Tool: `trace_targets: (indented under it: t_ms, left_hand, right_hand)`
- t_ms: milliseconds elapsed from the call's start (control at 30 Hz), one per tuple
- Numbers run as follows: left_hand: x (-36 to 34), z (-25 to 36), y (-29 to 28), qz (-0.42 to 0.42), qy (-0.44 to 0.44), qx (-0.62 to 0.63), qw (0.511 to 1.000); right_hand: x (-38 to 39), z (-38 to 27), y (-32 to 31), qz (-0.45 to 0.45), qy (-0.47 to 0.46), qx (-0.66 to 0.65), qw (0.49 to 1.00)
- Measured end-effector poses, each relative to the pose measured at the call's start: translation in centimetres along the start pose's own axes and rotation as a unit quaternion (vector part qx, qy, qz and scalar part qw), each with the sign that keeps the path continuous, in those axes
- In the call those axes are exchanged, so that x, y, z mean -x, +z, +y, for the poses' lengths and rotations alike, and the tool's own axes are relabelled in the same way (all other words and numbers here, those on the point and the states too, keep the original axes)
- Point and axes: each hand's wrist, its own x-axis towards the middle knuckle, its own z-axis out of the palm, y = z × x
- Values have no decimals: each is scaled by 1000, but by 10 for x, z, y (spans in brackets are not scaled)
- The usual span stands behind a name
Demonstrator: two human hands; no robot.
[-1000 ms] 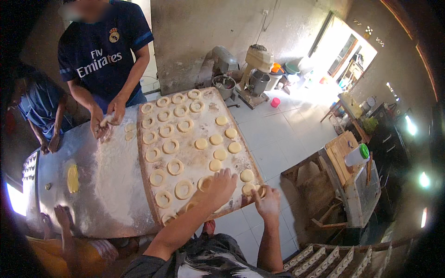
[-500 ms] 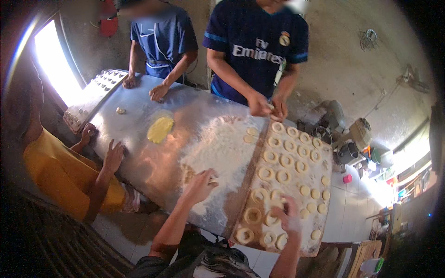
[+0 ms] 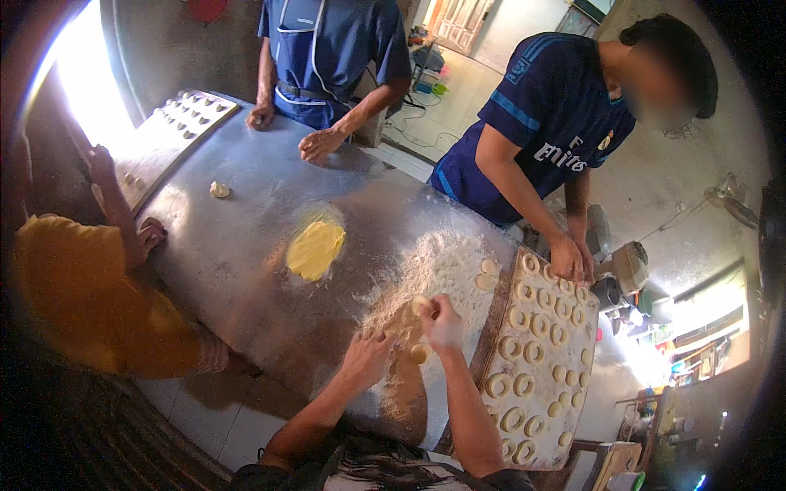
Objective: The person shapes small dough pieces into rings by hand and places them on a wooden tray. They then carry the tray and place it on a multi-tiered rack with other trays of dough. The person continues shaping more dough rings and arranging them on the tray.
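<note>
My right hand (image 3: 444,327) pinches a pale round piece of dough (image 3: 421,306) just above the floured part of the metal table (image 3: 237,270). My left hand (image 3: 368,358) rests with its fingers stretched on the near edge of the flour (image 3: 446,258), holding nothing that I can see. Between my hands and a little nearer to me lies another dough round (image 3: 420,353). Two more flat rounds (image 3: 487,281) lie at the right side of the flour. Right of them, a floured tray (image 3: 496,315) holds rows of dough rings (image 3: 501,350) and small discs (image 3: 559,374).
A yellow slab of fat (image 3: 311,255) and a small dough lump (image 3: 219,190) lie on the table. At far left stands a tray (image 3: 168,151) with small pieces. Co-workers stand opposite and at left; one person's hands (image 3: 571,260) reach over the ring tray.
My right hand has moved left from the ring tray to the flour and now pinches a dough round. The view has shifted. The co-worker opposite has moved their hands over the ring tray.
</note>
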Motion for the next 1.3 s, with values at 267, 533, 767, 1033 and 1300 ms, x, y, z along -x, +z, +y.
trace_targets:
  t_ms: [267,533,767,1033,1300]
  left_hand:
    - [-18,3,-11,115,-20,145,983]
    - [-49,25,-34,82,-95,375,918]
    - [-32,50,-78,54,-65,412,907]
    - [-47,57,-54,196,88,170,962]
    - [-32,100,-11,112,102,857,493]
  right_hand:
    - [-10,-7,-3,-78,1,133,988]
    - [-2,-49,-44,-213,118,-270,931]
    - [22,-70,-64,-189,59,-280,939]
    - [29,-74,-39,7,6,-159,987]
    - [70,-68,-86,-71,140,-552,819]
